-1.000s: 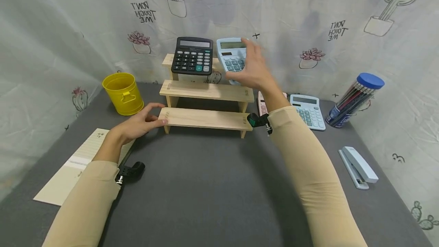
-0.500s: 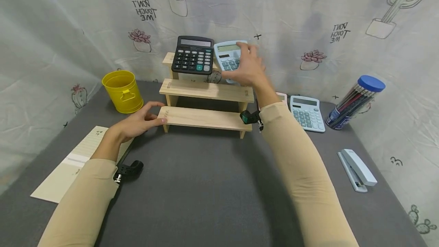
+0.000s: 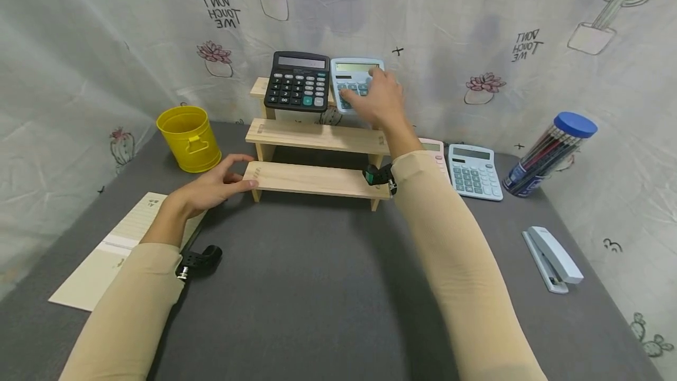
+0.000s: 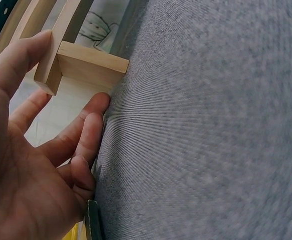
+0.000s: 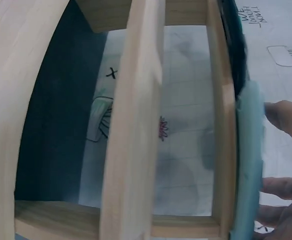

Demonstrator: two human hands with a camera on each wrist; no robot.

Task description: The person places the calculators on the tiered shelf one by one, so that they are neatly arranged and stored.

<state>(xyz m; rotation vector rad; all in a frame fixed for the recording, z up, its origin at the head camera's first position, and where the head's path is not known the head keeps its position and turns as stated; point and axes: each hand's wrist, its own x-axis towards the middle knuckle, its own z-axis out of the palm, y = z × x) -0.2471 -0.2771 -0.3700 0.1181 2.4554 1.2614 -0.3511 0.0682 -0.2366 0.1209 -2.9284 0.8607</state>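
Observation:
A three-tier wooden stand (image 3: 317, 179) occupies the middle of the table. My left hand (image 3: 208, 190) pinches the left end of its lowest plank, thumb at the front; in the left wrist view the thumb (image 4: 23, 55) presses the plank's end, the other fingers behind and below. On the top tier a light blue calculator (image 3: 347, 82) leans back beside a black calculator (image 3: 298, 82). My right hand (image 3: 382, 96) lies over the blue one's right side, thumb over its keys and fingertips near the screen. The right wrist view shows the calculator's edge (image 5: 248, 160) against the top tier.
Left of the stand are a yellow bucket (image 3: 189, 140) and an open notebook (image 3: 124, 240). To the right are a pink calculator (image 3: 435, 150), another light blue calculator (image 3: 473, 170), a tube of pencils (image 3: 547, 154) and a stapler (image 3: 552, 258). A printed curtain (image 3: 423, 16) hangs behind.
The light blue calculator has shifted left and down onto the top tier beside the black one. My right hand has moved with it and now lies across its face. The left hand stays put.

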